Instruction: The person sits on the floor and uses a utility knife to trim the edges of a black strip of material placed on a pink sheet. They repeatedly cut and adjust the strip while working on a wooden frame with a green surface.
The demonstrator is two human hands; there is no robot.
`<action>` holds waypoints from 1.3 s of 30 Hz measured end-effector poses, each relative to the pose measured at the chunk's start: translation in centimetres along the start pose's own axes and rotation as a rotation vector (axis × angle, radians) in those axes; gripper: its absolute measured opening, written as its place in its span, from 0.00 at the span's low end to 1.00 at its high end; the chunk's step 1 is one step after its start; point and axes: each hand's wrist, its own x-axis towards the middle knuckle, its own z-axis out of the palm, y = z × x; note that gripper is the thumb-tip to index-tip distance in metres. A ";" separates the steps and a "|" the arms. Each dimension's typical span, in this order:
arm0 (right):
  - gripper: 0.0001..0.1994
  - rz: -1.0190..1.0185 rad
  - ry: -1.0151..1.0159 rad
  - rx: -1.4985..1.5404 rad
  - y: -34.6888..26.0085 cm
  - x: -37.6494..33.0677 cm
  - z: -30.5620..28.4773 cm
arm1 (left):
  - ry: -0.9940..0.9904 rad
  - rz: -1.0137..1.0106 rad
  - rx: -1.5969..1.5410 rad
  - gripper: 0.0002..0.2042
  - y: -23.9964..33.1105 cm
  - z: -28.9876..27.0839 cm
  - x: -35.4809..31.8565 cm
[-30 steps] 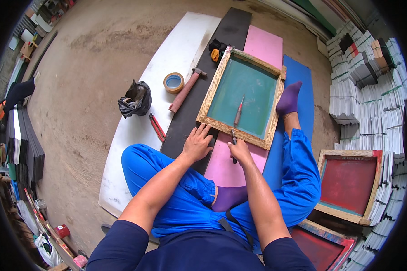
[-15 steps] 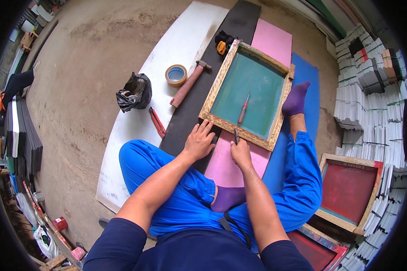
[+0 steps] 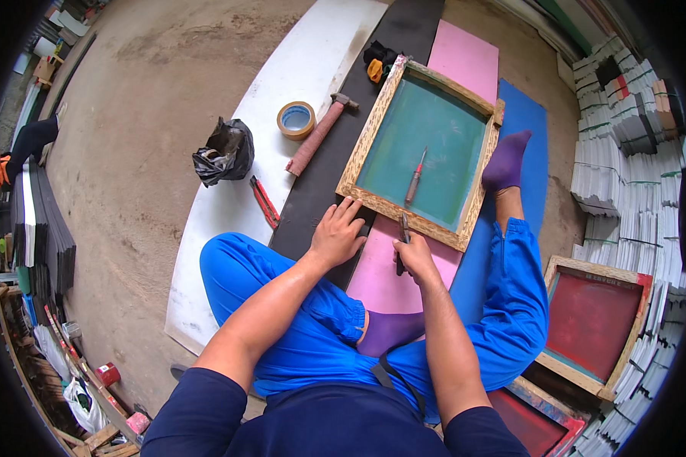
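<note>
Near the view's centre, the left hand lay spread against the wooden frame while the right hand gripped a dark tool.

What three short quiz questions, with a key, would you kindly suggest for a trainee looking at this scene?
1. True or false: the hammer lies to the left of the wooden frame.
2. What is in the right hand? A) the hammer B) a dark hand tool C) a roll of tape
3. Fill in: the slim pointed tool lies on the frame's ____ panel.

Key: 1 true; 2 B; 3 green.
</note>
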 end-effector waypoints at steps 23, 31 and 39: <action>0.17 0.044 0.277 -0.441 -3.2 -1.1 2.3 | -0.006 -0.024 -0.041 0.17 0.0 -0.1 0.1; 0.15 0.005 0.266 -0.363 -2.8 -1.0 2.4 | 0.021 -0.020 -0.038 0.17 -0.1 0.0 0.1; 0.07 -0.039 0.188 0.285 2.0 1.6 3.9 | 0.063 -0.007 -0.131 0.16 -0.4 0.4 0.0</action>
